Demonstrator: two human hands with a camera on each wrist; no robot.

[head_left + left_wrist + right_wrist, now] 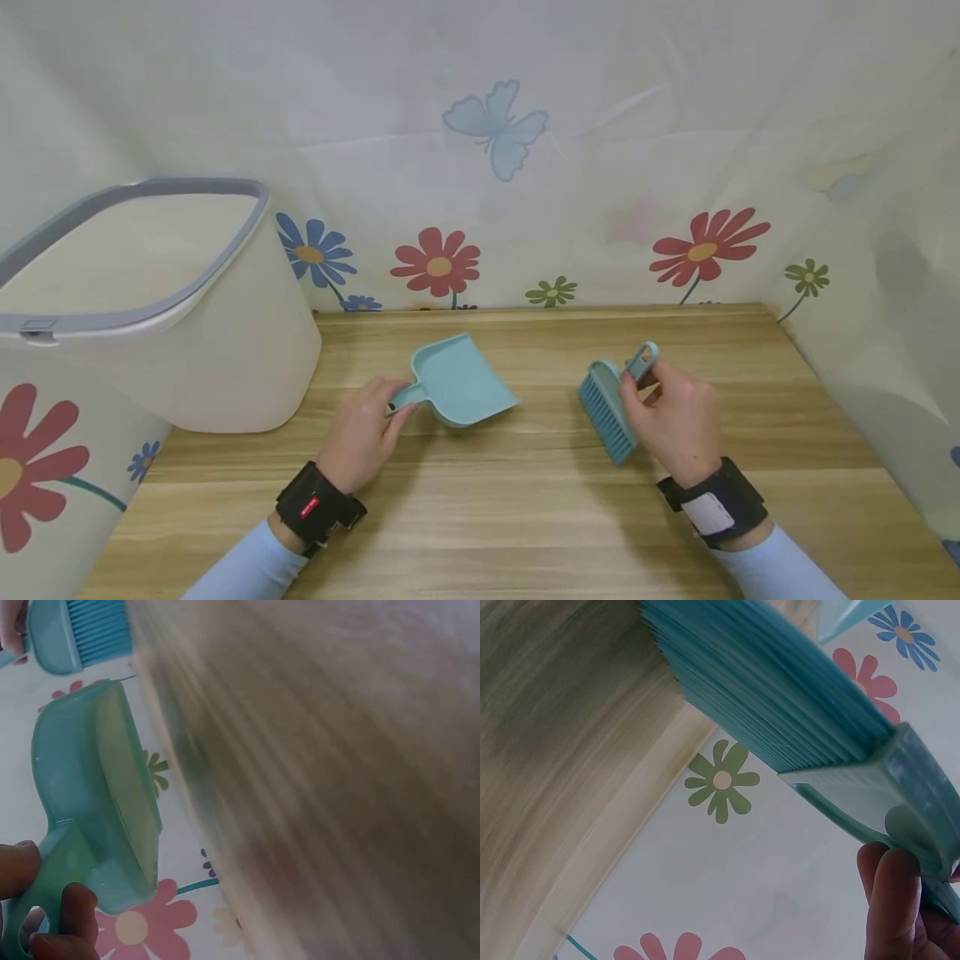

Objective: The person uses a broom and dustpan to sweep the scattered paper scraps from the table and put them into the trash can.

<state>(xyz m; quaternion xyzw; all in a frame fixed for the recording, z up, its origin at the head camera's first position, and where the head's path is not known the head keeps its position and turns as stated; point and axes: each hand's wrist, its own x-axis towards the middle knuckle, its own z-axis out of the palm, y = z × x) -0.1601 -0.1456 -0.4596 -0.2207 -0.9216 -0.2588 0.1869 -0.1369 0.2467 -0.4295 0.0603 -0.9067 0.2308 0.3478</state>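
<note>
My left hand (367, 433) grips the short handle of a light-blue dustpan (461, 382), its flat lip turned to the right. In the left wrist view the dustpan (82, 772) shows its underside and side wall, with fingers around the looped handle. On the right, my right hand (678, 417) pinches the handle of a matching small hand brush (606, 408); the bristles point left and down. The right wrist view shows the brush (780, 690) large, bristles towards the wooden surface. A gap separates brush and dustpan; both look held above the table.
At the left stands a tall white bin (247, 350) with a grey rim, its top uncovered. The wood-grain table (510, 517) meets a flower-printed sheet (592, 208) at the back and sides.
</note>
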